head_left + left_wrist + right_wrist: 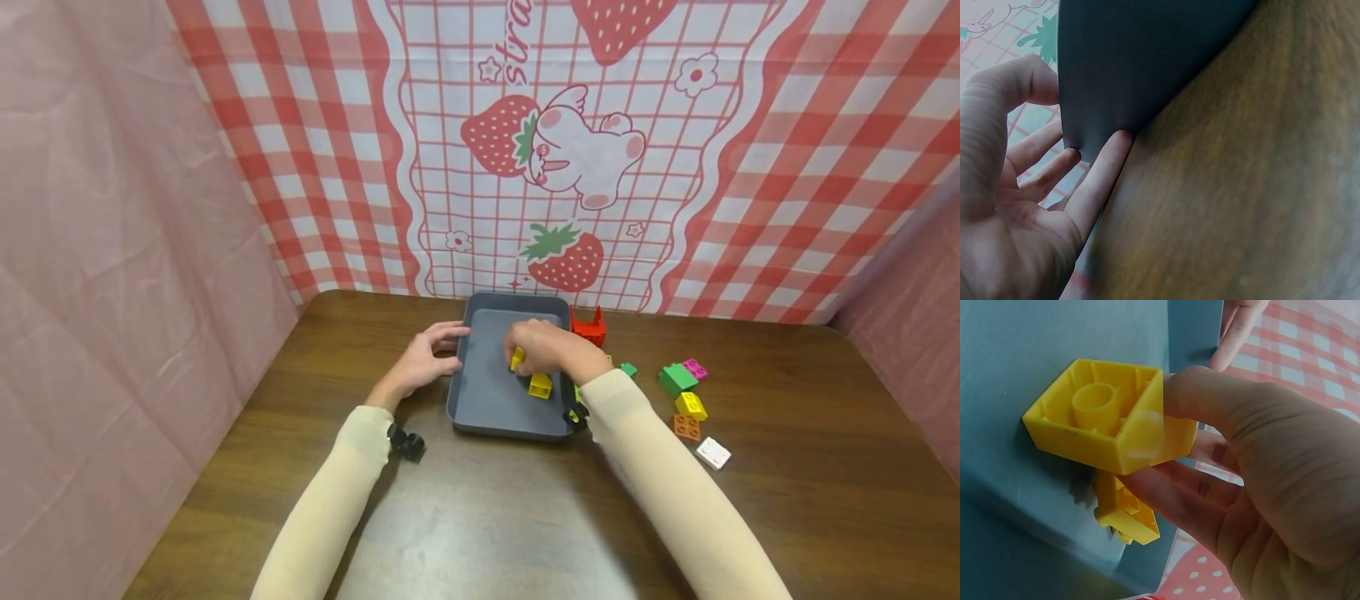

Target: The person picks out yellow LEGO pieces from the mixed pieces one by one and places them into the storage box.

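A dark grey tray [495,425] stands on the table. My left hand [423,360] is at its left side, fingers spread and fairly straight. In the left wrist view, fingertips of the left hand [1029,187] touch the tray's outer wall [1141,56]. Over the tray floor, my right hand [540,343] pinches a yellow toy brick [517,359]. The right wrist view shows this brick [1094,415] with its hollow underside facing the camera, between thumb and fingers of the right hand [1279,469]. A second yellow brick [540,387] is in the tray, close to that hand.
Right of the tray are a red piece [588,327], a green brick [678,379], a magenta brick [695,369], a yellow brick [691,407], an orange-brown brick [686,427] and a white piece [713,453]. Behind the table [480,517] hangs a strawberry-patterned cloth [337,167].
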The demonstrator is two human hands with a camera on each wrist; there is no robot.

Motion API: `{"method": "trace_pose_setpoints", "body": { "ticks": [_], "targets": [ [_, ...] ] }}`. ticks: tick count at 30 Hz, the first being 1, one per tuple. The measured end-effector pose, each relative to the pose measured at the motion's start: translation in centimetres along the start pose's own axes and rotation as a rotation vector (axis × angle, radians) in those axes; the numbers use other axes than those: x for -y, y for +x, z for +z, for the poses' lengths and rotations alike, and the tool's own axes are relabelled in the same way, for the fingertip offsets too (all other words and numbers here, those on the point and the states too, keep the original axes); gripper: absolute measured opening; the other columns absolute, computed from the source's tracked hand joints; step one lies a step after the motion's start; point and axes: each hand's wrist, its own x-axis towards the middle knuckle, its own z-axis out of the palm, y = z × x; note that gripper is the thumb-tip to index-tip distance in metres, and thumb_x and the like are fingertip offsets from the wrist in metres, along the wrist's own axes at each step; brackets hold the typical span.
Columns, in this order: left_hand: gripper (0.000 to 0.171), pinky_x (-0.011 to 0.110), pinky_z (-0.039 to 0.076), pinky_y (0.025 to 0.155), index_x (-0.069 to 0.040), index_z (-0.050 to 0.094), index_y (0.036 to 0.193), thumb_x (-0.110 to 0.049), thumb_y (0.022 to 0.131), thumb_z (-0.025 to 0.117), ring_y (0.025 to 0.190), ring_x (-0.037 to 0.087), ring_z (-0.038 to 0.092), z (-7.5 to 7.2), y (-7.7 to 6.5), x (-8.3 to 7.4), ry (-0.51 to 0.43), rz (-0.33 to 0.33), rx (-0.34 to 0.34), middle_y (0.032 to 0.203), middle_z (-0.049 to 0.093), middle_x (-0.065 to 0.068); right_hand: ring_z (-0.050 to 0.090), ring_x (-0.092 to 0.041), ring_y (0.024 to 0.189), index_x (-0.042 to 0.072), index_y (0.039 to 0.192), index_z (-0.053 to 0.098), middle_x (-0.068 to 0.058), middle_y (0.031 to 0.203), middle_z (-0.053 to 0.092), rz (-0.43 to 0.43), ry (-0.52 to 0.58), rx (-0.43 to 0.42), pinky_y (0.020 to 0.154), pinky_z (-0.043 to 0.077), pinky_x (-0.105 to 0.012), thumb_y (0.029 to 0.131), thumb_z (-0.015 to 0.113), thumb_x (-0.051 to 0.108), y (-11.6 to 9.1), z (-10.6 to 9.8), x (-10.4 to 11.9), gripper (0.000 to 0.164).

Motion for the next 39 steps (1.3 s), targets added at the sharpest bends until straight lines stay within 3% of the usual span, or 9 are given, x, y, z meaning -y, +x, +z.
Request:
{"method": "trace_pose_setpoints", "body": {
  "ticks": [11,19,27,34,39],
  "targets": [
    [0.057,0.051,0.061,0.089,0.0,0.055,0.141,0.007,0.085,0.065,0.13,0.043,0.051,0.0,0.0,-0.1,-0.01,-0.007,0.009,0.159,0.037,0.017,0.058,-0.022,0.088,0.017,0.09,0.072,0.0,0.095,0.068,-0.01,-0.044,0.049,0.082,0.059,-0.038,0.084,0.078,0.016,-0.1,0.3,0.4,0.009],
    [0.057,0.048,0.062,0.087,0.007,0.051,0.141,0.011,0.085,0.061,0.131,0.049,0.048,-0.1,-0.8,-2.3,-0.012,-0.016,0.035,0.159,0.034,0.025,0.058,-0.021,0.087,0.018,0.089,0.071,0.001,0.093,0.066,-0.009,-0.057,0.056,0.081,0.058,-0.036,0.084,0.079,0.018,0.0,0.4,0.3,0.01],
    [0.057,0.051,0.061,0.088,0.0,0.055,0.141,0.006,0.085,0.064,0.131,0.043,0.051,0.0,0.0,-0.2,-0.013,-0.013,0.011,0.16,0.036,0.017,0.059,-0.02,0.086,0.018,0.091,0.072,0.002,0.093,0.068,-0.009,-0.069,0.057,0.082,0.058,-0.036,0.084,0.079,0.018,0.1,0.5,0.4,0.011],
    [0.057,0.046,0.063,0.086,-0.003,0.057,0.14,0.004,0.084,0.065,0.129,0.039,0.053,0.1,0.0,0.1,-0.012,-0.013,0.001,0.158,0.038,0.014,0.059,-0.02,0.088,0.017,0.096,0.074,0.0,0.1,0.071,-0.015,-0.053,0.07,0.086,0.058,-0.039,0.087,0.076,0.021,-0.2,0.2,0.6,0.011],
    [0.057,0.046,0.063,0.086,-0.002,0.056,0.14,0.005,0.084,0.065,0.129,0.04,0.053,0.0,0.1,0.0,-0.015,-0.006,0.003,0.158,0.038,0.014,0.061,-0.021,0.094,0.017,0.109,0.074,-0.001,0.113,0.072,0.023,-0.013,0.109,0.089,0.058,-0.042,0.09,0.072,0.027,-0.6,-0.5,0.8,0.021]
  ]
}}
